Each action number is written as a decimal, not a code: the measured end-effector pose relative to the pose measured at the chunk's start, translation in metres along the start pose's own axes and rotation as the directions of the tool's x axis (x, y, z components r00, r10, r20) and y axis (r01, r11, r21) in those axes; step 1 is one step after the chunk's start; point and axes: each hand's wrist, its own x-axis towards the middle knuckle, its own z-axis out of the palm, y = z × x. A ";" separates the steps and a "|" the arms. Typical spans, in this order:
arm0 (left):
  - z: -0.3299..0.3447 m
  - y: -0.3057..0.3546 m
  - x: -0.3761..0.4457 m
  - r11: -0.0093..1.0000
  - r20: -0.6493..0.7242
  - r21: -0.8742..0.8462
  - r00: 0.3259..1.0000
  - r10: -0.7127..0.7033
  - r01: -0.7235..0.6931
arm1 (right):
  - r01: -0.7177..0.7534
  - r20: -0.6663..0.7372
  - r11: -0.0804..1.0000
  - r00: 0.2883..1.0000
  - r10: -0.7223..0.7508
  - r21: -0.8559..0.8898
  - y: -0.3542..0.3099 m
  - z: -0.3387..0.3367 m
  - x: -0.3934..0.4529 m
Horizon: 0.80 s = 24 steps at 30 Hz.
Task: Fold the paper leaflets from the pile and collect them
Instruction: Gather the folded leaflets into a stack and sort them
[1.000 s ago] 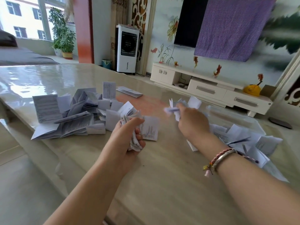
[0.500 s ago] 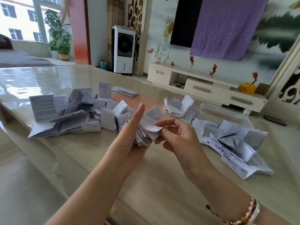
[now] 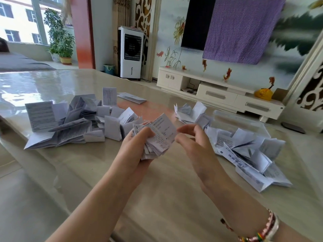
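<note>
My left hand [image 3: 134, 151] grips a thick stack of folded white leaflets [image 3: 160, 137] above the table, thumb pressed on the top one. My right hand [image 3: 192, 142] hovers just right of the stack, fingers curled and apart, holding nothing; its fingertips sit close to the stack's edge. A pile of leaflets [image 3: 70, 119] lies on the table to the left. A second heap of leaflets [image 3: 248, 147] spreads on the right, with a smaller cluster [image 3: 188, 110] behind it.
The glossy beige table [image 3: 157, 198] has its near-left edge running diagonally. A clear plastic box [image 3: 232, 119] stands behind the right heap. One flat leaflet [image 3: 132, 98] lies further back. A white TV cabinet and air cooler stand beyond the table.
My right hand came back from the right heap with a leaflet, laid it on the stack and let go. My left thumb now clamps the stack.
</note>
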 end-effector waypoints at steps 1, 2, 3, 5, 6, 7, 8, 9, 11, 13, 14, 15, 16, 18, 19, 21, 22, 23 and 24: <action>0.000 -0.001 -0.001 1.000 0.022 0.021 1.000 -0.005 0.004 | 0.014 -0.018 1.000 1.000 -0.014 -0.024 0.001 -0.001 0.004; 0.001 -0.002 -0.001 0.999 0.049 0.043 0.999 -0.012 0.010 | 0.020 -0.020 0.999 1.000 -0.021 -0.047 0.003 -0.003 0.007; 0.002 -0.002 -0.003 0.998 0.075 0.060 0.997 -0.017 0.012 | 0.019 -0.004 0.998 1.000 -0.020 -0.061 0.006 -0.004 0.011; 0.004 -0.003 -0.004 0.997 0.094 0.082 0.996 -0.008 0.000 | 0.047 0.046 0.994 0.998 -0.043 -0.096 0.011 -0.002 0.015; 0.005 -0.004 -0.004 0.996 0.086 0.092 0.996 0.009 -0.017 | 0.099 0.038 0.983 0.995 -0.095 -0.154 0.014 -0.002 0.016; 0.005 -0.005 -0.004 0.994 0.078 0.106 0.996 0.030 -0.039 | 0.172 0.014 0.959 0.985 -0.173 -0.227 0.016 -0.001 0.016; 0.006 -0.006 -0.003 0.990 0.072 0.130 0.996 0.052 -0.061 | 0.252 -0.011 0.914 0.963 -0.269 -0.318 0.019 0.000 0.016; 0.007 -0.007 -0.003 0.986 0.065 0.149 0.996 0.068 -0.077 | 0.329 -0.019 0.850 0.929 -0.369 -0.412 0.020 0.001 0.015; 0.009 -0.008 -0.003 0.985 0.037 0.145 0.995 0.089 -0.093 | 0.463 0.016 0.719 0.846 -0.532 -0.518 0.020 0.007 0.010; 0.011 -0.007 -0.002 0.992 -0.018 0.080 0.995 0.097 -0.095 | 0.550 0.074 0.658 0.793 -0.605 -0.514 0.022 0.013 0.003; 0.011 -0.007 -0.001 0.994 -0.040 0.055 0.994 0.100 -0.098 | 0.576 0.098 0.645 0.779 -0.619 -0.502 0.023 0.015 0.001; 0.011 -0.006 -0.001 0.995 -0.054 0.046 0.994 0.096 -0.094 | 0.592 0.117 0.639 0.771 -0.625 -0.491 0.024 0.016 -0.001; 0.011 -0.005 0.000 0.994 -0.054 0.056 0.994 0.100 -0.097 | 0.604 0.138 0.636 0.768 -0.626 -0.480 0.026 0.017 -0.003; 0.009 -0.004 0.000 0.988 -0.034 0.100 0.992 0.118 -0.114 | 0.611 0.210 0.658 0.782 -0.586 -0.441 0.026 0.016 -0.006; 0.007 -0.004 0.001 0.987 -0.031 0.109 0.992 0.121 -0.117 | 0.587 0.238 0.700 0.808 -0.539 -0.406 0.024 0.014 -0.007; 0.003 -0.003 0.002 0.989 -0.046 0.089 0.992 0.121 -0.117 | 0.485 0.215 0.810 0.874 -0.435 -0.331 0.018 0.009 -0.007; 0.002 -0.003 0.003 0.990 -0.071 0.085 0.991 0.117 -0.111 | 0.436 0.165 0.844 0.900 -0.404 -0.313 0.014 0.005 -0.005; 0.001 -0.002 0.003 0.990 -0.102 0.086 0.988 0.117 -0.108 | 0.396 0.110 0.859 0.918 -0.381 -0.325 0.010 0.001 -0.001; 0.000 -0.003 0.005 0.991 -0.128 0.086 0.985 0.117 -0.106 | 0.351 0.075 0.862 0.934 -0.349 -0.366 0.008 -0.004 0.007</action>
